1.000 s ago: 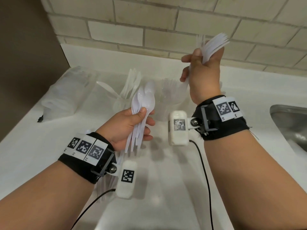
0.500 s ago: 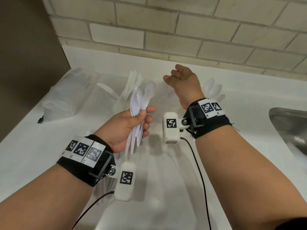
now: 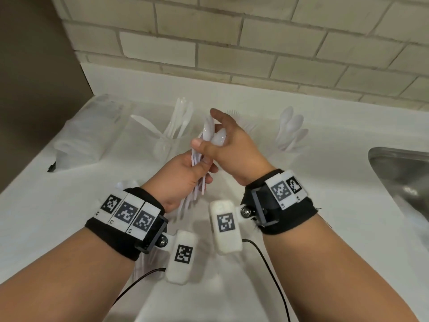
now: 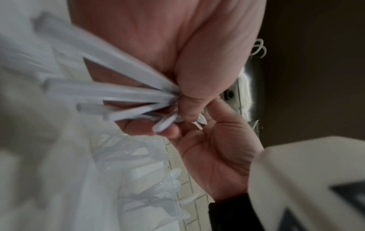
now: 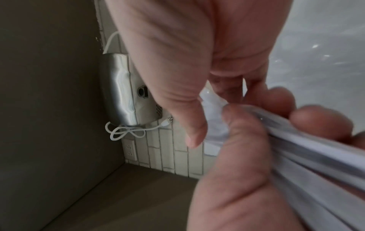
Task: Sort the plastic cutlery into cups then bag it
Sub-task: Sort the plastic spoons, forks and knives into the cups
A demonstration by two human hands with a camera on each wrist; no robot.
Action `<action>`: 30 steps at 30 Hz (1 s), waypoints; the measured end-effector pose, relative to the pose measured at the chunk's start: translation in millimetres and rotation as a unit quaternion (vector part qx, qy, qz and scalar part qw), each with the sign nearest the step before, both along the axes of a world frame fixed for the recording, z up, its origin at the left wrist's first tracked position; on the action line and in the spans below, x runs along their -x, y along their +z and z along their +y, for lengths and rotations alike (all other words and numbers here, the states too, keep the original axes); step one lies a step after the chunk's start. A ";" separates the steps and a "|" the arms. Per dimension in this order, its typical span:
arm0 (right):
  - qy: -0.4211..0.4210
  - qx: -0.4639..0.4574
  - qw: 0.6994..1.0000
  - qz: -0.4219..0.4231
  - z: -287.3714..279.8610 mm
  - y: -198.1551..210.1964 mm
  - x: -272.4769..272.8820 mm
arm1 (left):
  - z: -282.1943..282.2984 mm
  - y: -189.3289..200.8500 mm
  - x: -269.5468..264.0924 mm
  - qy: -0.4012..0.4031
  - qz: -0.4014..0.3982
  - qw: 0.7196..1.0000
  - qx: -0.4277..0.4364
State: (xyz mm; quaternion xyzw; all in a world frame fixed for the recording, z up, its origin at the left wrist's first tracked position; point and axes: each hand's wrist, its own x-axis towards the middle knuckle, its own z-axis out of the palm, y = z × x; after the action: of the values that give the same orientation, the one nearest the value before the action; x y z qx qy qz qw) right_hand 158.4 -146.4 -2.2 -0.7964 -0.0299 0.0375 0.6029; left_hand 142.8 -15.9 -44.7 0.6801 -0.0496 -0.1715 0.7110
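From the head view, over the white worktop (image 3: 58, 205), our left hand (image 3: 178, 180) grips a bundle of spoons (image 3: 210, 138) by the handles while our right hand (image 3: 228, 147) closes thumb and fingers on the bowls, with three cups of cutlery (image 3: 171, 140) near the back edge. At the left wrist, curled fingers (image 4: 199, 87) clamp the fanned handles. At the right wrist, the thumb (image 5: 181, 109) pinches the spoons.

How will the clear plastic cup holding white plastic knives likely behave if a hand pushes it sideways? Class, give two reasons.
The clear plastic cup probably tips easily: the white plastic knives stand far above its rim and one splays out to the side. It likely slides too, since thin plastic looks light and the white countertop appears smooth.
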 end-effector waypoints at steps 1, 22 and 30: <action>0.004 -0.012 1.000 0.000 -0.8 -1.3 1.4 | 0.9 -0.3 1.2 -0.011 0.013 1.000 0.014; -0.035 -0.218 0.975 0.028 -2.8 0.5 10.0 | -4.8 11.8 8.6 -0.096 0.076 0.991 0.048; -0.038 -0.222 0.974 -0.030 -1.4 -0.3 13.6 | -12.6 15.7 13.7 -0.080 0.013 0.996 -0.029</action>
State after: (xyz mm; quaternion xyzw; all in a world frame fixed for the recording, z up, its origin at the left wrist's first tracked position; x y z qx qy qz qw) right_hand 144.8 -147.7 -2.5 -0.6438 -0.0253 -0.0171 0.7646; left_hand 129.1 -28.5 -29.0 0.6920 -0.0897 -0.2383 0.6755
